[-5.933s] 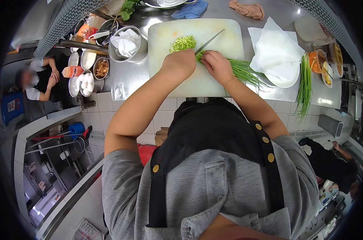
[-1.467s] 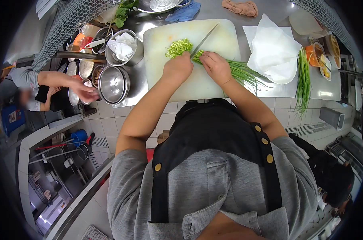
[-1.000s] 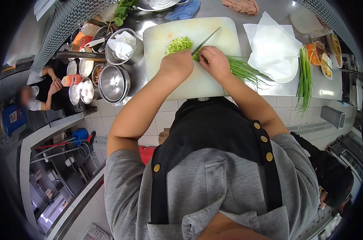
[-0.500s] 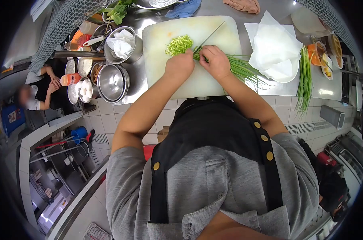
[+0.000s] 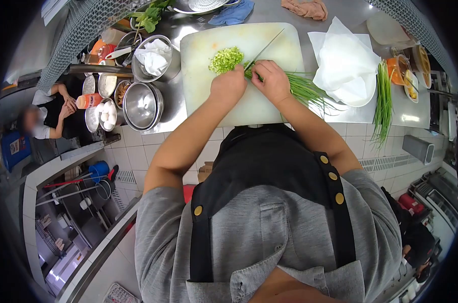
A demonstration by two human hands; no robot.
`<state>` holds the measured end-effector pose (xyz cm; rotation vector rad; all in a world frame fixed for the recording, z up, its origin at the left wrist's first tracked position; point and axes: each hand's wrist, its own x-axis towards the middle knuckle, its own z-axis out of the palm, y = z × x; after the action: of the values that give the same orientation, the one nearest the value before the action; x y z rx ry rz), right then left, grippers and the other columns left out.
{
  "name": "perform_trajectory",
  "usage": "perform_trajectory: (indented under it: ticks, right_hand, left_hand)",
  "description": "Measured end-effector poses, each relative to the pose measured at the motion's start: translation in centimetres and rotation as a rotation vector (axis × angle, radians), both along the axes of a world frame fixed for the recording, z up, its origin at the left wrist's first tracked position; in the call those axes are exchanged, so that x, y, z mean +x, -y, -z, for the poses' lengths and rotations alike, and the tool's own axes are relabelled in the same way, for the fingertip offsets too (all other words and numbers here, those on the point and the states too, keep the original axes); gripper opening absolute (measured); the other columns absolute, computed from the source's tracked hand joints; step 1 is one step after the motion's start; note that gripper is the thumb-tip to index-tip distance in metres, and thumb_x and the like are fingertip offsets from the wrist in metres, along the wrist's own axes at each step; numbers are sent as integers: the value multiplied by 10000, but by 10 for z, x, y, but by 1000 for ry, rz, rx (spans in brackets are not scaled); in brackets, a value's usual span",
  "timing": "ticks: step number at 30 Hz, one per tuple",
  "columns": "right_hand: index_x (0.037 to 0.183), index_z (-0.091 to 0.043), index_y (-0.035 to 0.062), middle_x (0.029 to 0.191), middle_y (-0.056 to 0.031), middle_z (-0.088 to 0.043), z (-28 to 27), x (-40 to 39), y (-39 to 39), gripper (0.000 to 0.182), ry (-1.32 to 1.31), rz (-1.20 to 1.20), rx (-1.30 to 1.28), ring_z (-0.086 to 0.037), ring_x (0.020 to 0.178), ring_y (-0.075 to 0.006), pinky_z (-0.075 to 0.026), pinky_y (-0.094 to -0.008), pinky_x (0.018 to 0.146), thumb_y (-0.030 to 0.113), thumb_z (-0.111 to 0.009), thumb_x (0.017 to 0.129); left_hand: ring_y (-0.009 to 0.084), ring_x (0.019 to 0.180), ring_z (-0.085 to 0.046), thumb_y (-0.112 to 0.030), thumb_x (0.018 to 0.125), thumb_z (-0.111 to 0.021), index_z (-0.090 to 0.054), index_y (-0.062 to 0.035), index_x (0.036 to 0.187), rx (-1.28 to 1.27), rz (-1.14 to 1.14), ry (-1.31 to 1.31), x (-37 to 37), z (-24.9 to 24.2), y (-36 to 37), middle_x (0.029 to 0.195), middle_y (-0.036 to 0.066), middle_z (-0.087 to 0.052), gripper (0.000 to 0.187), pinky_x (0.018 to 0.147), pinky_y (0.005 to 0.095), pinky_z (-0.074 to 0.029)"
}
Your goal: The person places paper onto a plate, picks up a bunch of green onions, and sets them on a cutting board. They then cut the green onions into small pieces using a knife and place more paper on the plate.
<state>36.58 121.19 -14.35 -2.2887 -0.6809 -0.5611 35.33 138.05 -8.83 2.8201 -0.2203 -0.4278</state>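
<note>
Across the middle of the cutting board (image 5: 204, 103), holds a knife (image 5: 264, 49) slanted close to the bent fingers of the right hand (image 5: 270, 81): could nick a fingertip, from a sideways drift of the blade or a slackening grip. Could also scatter the chopped green pile (image 5: 226, 60), on the board's left half, with a brush of the knuckles, or fan out the green stalks (image 5: 307, 90), trailing over the board's right edge, through uneven pressure. Has the left hand (image 5: 230, 85) clenched slightly left of the board's centre, apparently round the knife handle, itself hidden. Curls the right hand just right of the board's centre, nearly closed, gripping the stalks; cannot tell the exact fingertip contact.
</note>
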Motion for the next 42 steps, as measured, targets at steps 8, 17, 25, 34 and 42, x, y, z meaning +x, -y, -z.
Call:
perform_trajectory:
  ticks: [8,17,25,34,42]
  right_hand:
    - [886,-644,63,988,-80,-671,-2,0,1,183,-39,-20,10,-644,930,-282,-543,-386,813,24,-732,730]
    - [887,-638,67,981,-74,-664,-2,-1,1,190,-46,-28,-11,-636,933,-283,-538,-387,816,22,-733,729]
    - [881,-640,67,988,-76,-665,1,0,2,188,-55,-21,-10,-634,945,-283,-538,-386,825,26,-738,726]
    - [878,-643,70,981,-70,-668,1,-1,2,186,-46,-17,4,-637,939,-278,-543,-379,818,28,-740,725]
    - [846,-628,78,948,-52,-647,1,0,1,170,-9,-8,-11,-626,913,-261,-544,-371,796,51,-736,717]
  left_hand:
    - [410,773,-720,-155,897,-542,-589,6,995,38,17,-46,-12,-32,-6,845,259,-712,194,722,508,-581]
    - [413,777,-723,-148,903,-539,-588,9,989,12,-1,4,3,-14,5,843,255,-716,185,717,503,-586]
    - [403,854,-724,-147,910,-552,-585,13,1063,56,-58,-81,-9,-5,9,909,252,-721,224,752,490,-585]
    - [408,838,-725,-201,908,-600,-579,4,1030,33,-5,-103,-6,-40,1,890,251,-720,240,765,490,-583]
    - [423,845,-719,-149,902,-520,-593,12,1018,14,-35,-34,0,-2,11,893,265,-716,212,772,508,-572]
